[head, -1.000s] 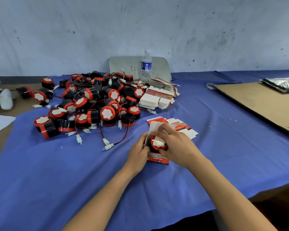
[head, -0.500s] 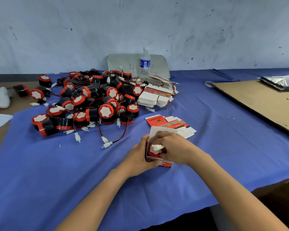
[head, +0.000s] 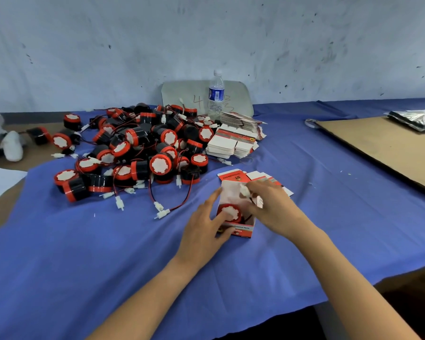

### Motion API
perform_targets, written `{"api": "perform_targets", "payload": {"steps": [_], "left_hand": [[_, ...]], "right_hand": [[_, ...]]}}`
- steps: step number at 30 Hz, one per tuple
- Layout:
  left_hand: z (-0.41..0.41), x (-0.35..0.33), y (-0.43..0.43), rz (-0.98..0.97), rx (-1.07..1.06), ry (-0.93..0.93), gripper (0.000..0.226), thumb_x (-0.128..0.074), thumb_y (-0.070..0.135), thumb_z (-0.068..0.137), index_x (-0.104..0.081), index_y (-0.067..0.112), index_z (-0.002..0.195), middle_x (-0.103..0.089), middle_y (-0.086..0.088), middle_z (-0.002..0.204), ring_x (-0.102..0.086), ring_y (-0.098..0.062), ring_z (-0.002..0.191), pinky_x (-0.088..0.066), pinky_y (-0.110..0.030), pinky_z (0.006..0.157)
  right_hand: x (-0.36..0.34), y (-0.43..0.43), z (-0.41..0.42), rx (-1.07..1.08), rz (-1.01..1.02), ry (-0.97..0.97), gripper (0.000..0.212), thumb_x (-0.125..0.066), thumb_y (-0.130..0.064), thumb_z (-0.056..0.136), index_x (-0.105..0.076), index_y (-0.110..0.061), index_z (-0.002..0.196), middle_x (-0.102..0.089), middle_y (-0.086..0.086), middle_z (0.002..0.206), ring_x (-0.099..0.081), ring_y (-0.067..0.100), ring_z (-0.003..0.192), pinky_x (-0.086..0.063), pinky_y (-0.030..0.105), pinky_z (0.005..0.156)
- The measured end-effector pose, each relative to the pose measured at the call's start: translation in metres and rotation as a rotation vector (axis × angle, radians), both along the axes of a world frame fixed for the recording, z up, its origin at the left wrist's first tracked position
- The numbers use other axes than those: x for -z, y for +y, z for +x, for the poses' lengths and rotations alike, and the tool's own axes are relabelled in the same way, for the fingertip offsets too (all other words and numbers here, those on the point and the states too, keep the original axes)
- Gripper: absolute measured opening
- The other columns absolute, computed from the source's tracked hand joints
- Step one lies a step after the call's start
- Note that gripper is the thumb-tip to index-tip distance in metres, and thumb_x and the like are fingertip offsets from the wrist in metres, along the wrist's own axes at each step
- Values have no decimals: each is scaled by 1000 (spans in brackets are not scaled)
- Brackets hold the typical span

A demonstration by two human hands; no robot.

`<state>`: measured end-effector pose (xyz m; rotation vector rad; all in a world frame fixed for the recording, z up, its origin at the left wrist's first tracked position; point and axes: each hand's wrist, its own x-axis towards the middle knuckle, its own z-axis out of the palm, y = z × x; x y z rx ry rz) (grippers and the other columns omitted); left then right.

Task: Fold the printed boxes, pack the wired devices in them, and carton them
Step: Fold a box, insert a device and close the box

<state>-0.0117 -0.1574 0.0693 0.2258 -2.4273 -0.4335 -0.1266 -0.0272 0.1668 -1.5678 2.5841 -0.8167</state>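
The printed box (head: pixel 241 230) stands on the blue cloth (head: pixel 108 253) right in front of you. Its mouth is open toward you and its white lid flap is raised at the back. One wired device (head: pixel 230 212) sits inside it, red rim and white face showing. Your left hand (head: pixel 204 227) grips the box's left side, fingers curled against it and one finger lifted along the edge. Your right hand (head: pixel 275 209) reaches over the box's upper right and pinches the device's white connector (head: pixel 244 190) between its fingertips, above the open mouth.

Just behind the box lie a few flat box blanks (head: pixel 233 175), partly hidden by your right hand. Farther back and left is the pile of wired devices (head: pixel 142 153), with stacked box blanks (head: pixel 231 144) at its right edge. A water bottle (head: pixel 216 94) stands by the wall in front of a grey board (head: pixel 182 96). A cardboard sheet (head: pixel 378 148) lies well to the right.
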Motion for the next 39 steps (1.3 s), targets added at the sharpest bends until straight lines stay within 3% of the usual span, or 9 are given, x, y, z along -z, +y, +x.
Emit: {"api": "perform_targets", "payload": {"steps": [3, 8, 14, 18, 21, 24, 31, 35, 39], "left_hand": [[-4, -1, 1, -269, -36, 115, 14, -79, 25, 78, -69, 17, 85, -59, 0, 134, -43, -27, 131, -40, -48, 99], [-10, -14, 3, -442, 0, 101, 17, -80, 16, 70, -63, 15, 71, -69, 5, 78, -65, -20, 112, -26, -50, 111], [-14, -33, 15, -706, 3, -160, 30, -80, 15, 53, -77, 28, 79, -60, 7, 65, -65, -12, 70, -49, -47, 99], [-19, -33, 21, -663, 41, -243, 22, -86, 18, 53, -76, 23, 72, -65, 4, 74, -67, -14, 73, -52, -39, 95], [-19, -34, 21, -620, 39, -321, 41, -78, 25, 67, -73, 27, 108, -67, 6, 97, -66, -15, 89, -43, -40, 107], [-20, -35, 21, -564, 43, -438, 60, -63, 29, 84, -47, 24, 141, -54, 1, 128, -52, -21, 119, -11, -43, 121], [-25, -43, 24, -494, 66, -503, 66, -57, 30, 90, -30, 24, 150, -34, 2, 148, -32, -22, 135, 25, -33, 109], [-27, -44, 23, -471, 81, -562, 67, -54, 31, 92, -24, 25, 152, -36, 2, 151, -30, -23, 137, 33, -32, 102], [-25, -46, 24, -451, 99, -582, 62, -54, 34, 93, -29, 27, 150, -33, 1, 154, -26, -22, 140, 35, -32, 101]], "right_hand": [[-2, 7, 0, 177, -261, -15, 5, -70, -6, 85, -65, -7, 85, -54, 1, 82, -49, 7, 64, -34, 15, 61], [1, 7, 4, 171, -299, -83, 9, -65, -1, 81, -56, -5, 82, -61, 6, 77, -60, 25, 66, -50, 37, 65], [10, 3, 2, 140, -366, -140, 31, -60, -1, 82, -56, -17, 108, -58, -1, 67, -57, 14, 60, -42, 16, 54], [17, 3, 3, 138, -487, -105, 30, -62, -6, 85, -49, -29, 98, -62, 0, 61, -59, 9, 56, -43, 11, 52], [19, 5, 0, 182, -535, -134, 25, -63, -16, 91, -47, -33, 98, -67, -4, 65, -64, 6, 58, -50, 18, 57], [19, 5, -2, 182, -521, -182, 18, -61, -18, 93, -49, -31, 97, -69, -7, 67, -66, 6, 61, -52, 21, 60], [16, -3, -5, 233, -459, -191, 17, -64, -12, 91, -52, -21, 83, -66, 1, 74, -68, 22, 68, -54, 33, 66], [17, -5, -9, 210, -382, -220, 18, -64, -11, 90, -54, -22, 80, -64, -5, 67, -61, 4, 60, -47, 17, 60], [27, -4, -12, 188, -281, -98, 2, -67, -13, 87, -66, -12, 86, -63, -9, 75, -52, 7, 74, -36, 10, 68]]}}
